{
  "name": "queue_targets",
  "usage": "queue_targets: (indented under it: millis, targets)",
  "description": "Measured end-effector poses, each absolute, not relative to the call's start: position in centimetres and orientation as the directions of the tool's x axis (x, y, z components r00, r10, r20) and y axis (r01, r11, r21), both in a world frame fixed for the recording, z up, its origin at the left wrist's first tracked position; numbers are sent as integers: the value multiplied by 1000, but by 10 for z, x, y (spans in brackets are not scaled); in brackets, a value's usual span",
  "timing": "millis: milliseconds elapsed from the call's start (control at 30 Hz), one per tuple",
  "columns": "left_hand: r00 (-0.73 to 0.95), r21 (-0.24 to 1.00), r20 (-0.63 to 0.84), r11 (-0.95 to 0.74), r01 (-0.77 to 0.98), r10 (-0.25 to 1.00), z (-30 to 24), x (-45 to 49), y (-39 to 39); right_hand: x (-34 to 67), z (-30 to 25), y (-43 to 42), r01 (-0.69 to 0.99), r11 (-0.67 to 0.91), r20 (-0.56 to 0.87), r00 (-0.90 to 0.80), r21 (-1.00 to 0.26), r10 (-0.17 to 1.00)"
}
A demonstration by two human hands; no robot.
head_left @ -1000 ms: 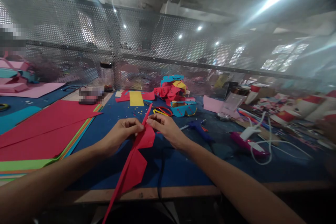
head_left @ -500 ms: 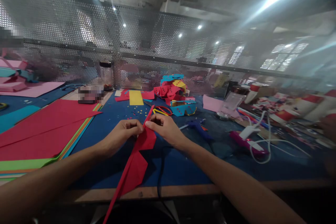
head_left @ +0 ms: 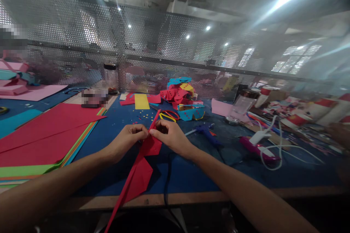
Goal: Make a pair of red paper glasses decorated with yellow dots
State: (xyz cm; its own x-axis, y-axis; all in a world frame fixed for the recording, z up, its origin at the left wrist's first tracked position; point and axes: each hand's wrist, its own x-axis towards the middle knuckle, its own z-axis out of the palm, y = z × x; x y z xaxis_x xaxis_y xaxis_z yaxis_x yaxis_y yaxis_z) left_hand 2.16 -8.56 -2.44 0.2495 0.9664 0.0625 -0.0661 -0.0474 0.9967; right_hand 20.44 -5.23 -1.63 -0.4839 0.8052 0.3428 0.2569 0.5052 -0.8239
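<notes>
Red cut paper point(head_left: 141, 177), one: slants from one o'clock to seven; left hand point(head_left: 124, 143) and right hand point(head_left: 175, 138) pinch it. Around them: sheet stack point(head_left: 46, 131) lies at nine, yellow paper point(head_left: 142, 101) at twelve, paper glasses point(head_left: 193, 114) at two, glue gun point(head_left: 209, 137) at three.

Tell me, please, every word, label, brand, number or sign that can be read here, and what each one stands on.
No text can be read in this view.
Red and white cup: anything printed there is too blurred to read.
Blue glue gun: any label would be too small to read.
Folded red paper: no lettering shows.
</notes>
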Motion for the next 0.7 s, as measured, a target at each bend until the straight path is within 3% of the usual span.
queue_targets:
  millis: [467, 700]
  targets:
    - [218, 998, -36, 47, -47, 975, -26, 21, -84, 206, -21, -53, 308, 687, 516, -480, -659, 710]
    - [183, 995, -48, 62, -75, 982, -28, 21, -82, 210, -20, -54, 356, 832, 635, -538, -425, 554]
